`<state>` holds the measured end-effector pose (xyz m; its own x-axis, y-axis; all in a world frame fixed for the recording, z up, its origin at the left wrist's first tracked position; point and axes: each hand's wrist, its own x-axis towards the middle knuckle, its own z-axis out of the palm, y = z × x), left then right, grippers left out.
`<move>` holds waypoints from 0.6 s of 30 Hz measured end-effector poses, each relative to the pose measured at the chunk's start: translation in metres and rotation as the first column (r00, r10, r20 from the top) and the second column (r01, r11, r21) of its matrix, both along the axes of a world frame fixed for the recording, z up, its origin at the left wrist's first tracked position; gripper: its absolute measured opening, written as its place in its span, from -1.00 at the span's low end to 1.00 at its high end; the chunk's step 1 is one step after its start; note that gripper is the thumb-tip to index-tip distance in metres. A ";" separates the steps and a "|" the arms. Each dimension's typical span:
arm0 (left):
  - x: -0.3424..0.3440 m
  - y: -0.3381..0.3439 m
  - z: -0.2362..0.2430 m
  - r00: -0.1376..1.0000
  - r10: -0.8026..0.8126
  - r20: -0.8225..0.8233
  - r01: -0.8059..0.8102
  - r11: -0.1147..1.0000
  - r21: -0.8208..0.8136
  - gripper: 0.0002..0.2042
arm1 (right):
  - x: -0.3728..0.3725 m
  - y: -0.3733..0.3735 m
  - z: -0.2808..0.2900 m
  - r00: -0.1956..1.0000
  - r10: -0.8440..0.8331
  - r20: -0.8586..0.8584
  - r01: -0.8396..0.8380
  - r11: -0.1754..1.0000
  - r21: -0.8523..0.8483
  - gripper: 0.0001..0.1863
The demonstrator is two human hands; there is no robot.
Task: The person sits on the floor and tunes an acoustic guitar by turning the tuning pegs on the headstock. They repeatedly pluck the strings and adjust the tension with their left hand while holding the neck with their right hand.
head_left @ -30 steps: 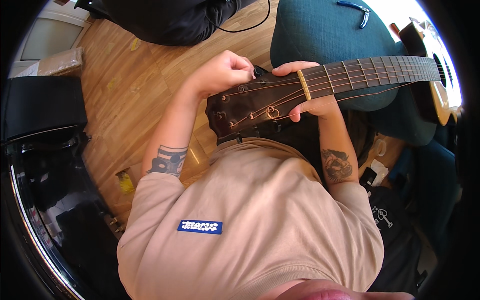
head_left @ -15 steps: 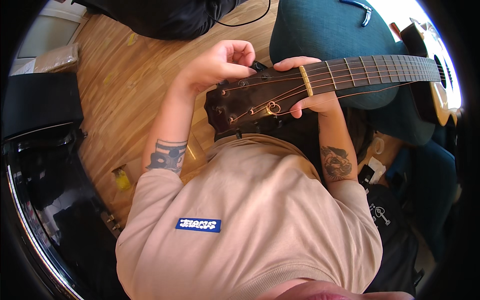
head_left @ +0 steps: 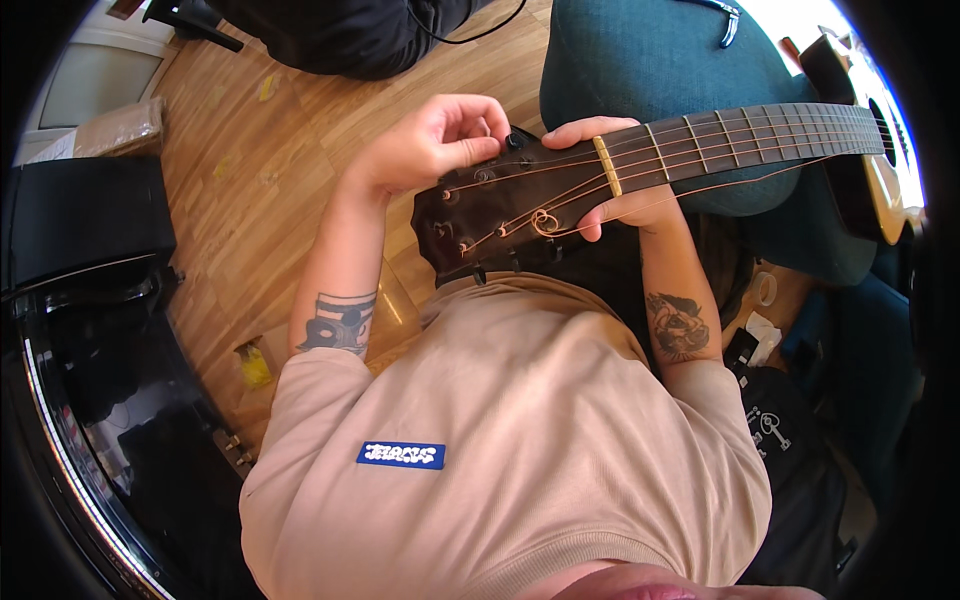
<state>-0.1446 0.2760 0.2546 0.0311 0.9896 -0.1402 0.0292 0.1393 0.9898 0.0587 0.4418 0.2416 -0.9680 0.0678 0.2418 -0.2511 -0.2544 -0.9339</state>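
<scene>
In the head view, the person looks down over a beige shirt [head_left: 520,440] at an acoustic guitar [head_left: 700,160] lying across the lap, its neck running from the dark headstock [head_left: 500,215] near the picture's middle out toward the upper right, where the light-coloured body [head_left: 885,190] bends toward the rim.

The left hand [head_left: 435,145] reaches in from the left and sits on the upper edge of the headstock. Its grip is closed: thumb and forefinger are pinched together on a black tuning peg [head_left: 517,140] at the headstock's top edge, the other fingers curled in behind.

The right hand [head_left: 620,205] wraps the neck just at the pale nut [head_left: 607,166], fingers over the far edge and thumb below, so its grip is clamped around the neck. Copper-coloured strings [head_left: 720,165] run from the posts over the nut and along the fretboard; a small coil of loose string end [head_left: 545,221] lies on the headstock face beside the right thumb.

Behind the neck stands a teal upholstered seat [head_left: 640,70]. The floor [head_left: 260,170] is light wood, with a small yellow scrap [head_left: 255,362] lying near the left elbow. A dark glossy piece of furniture [head_left: 90,330] fills the left side. At lower right, beside the right forearm, lie a roll of tape [head_left: 765,288] and a black bag [head_left: 790,450].
</scene>
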 end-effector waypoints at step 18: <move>0.002 0.011 -0.007 0.999 0.037 -0.022 -0.038 0.998 -0.048 -0.60 | -0.001 -0.002 -0.001 0.999 -0.045 -0.013 0.045 0.999 -0.003 -0.14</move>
